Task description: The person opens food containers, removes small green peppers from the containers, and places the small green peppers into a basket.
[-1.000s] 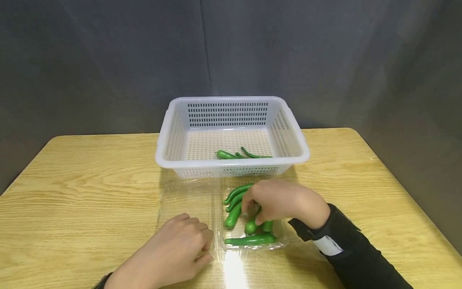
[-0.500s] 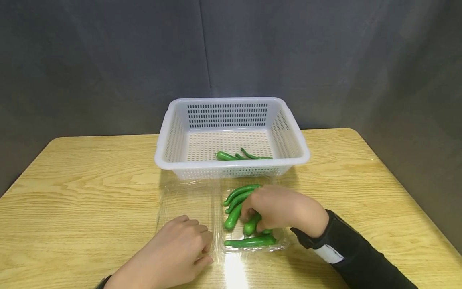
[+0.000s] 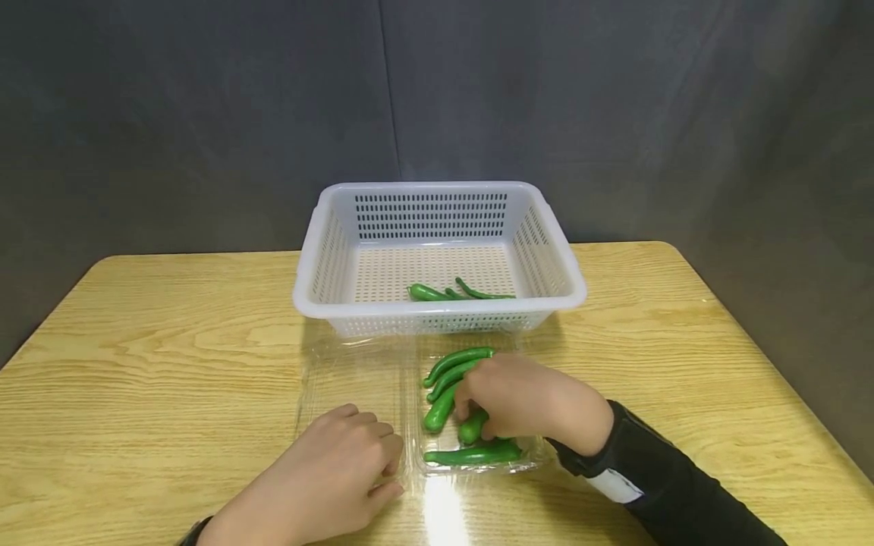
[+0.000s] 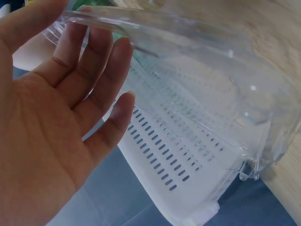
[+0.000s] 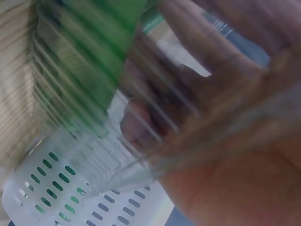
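A clear plastic clamshell box [image 3: 413, 478] lies unfolded on the table, several long green peppers [image 3: 473, 455] in its right half. My right hand [image 3: 526, 394] reaches into that half and pinches one thick pepper [image 3: 471, 427] between thumb and fingers; the hand hides much of it. Two thin curved peppers [image 3: 456, 361] and another thick one [image 3: 438, 413] lie side by side to its left. Over the box's left half, my left hand [image 3: 334, 470] rests with loosely bent fingers. In the left wrist view its fingertips [image 4: 123, 47] overlap the clear plastic rim.
A white slotted basket [image 3: 437, 309] stands directly behind the box, with a few green peppers [image 3: 426, 293] near its front wall. All stand on a wooden table [image 3: 171, 364], backed by a dark grey curtain [image 3: 437, 91].
My right hand has shifted slightly left with the pinched pepper, and now covers the pepper that showed to its right. My left hand has stayed put.
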A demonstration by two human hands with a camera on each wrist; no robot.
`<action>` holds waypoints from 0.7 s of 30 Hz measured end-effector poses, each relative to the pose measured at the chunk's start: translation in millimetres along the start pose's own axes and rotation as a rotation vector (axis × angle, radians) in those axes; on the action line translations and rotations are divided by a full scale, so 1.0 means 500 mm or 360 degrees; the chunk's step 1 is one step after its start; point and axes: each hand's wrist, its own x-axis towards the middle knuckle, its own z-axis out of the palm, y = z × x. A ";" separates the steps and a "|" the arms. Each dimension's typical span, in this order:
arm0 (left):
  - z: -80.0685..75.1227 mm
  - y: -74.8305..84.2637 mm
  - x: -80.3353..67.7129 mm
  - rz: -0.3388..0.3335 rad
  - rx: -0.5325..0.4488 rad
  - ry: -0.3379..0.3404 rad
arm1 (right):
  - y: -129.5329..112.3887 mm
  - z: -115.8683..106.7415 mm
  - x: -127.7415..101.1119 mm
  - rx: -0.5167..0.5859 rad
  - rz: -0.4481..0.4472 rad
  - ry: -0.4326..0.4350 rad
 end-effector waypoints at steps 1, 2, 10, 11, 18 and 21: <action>0.000 0.000 0.000 -0.0002 -0.0004 -0.0003 | -0.001 0.000 0.000 -0.0008 -0.0002 0.0002; 0.001 -0.001 -0.001 -0.0004 -0.0006 -0.0004 | -0.001 0.000 0.001 -0.0012 -0.0002 0.0001; 0.002 -0.001 -0.003 -0.0007 -0.0012 0.0002 | -0.002 -0.004 -0.003 0.0038 -0.0023 0.0012; 0.002 0.000 -0.003 -0.0006 -0.0007 0.0005 | -0.002 -0.005 -0.004 0.0057 -0.0030 0.0019; 0.001 0.001 -0.002 -0.0003 -0.0003 0.0008 | -0.003 -0.013 -0.011 0.0099 -0.0091 0.0070; 0.001 0.001 -0.002 -0.0002 -0.0012 0.0000 | -0.003 -0.018 -0.016 0.0101 -0.0103 0.0104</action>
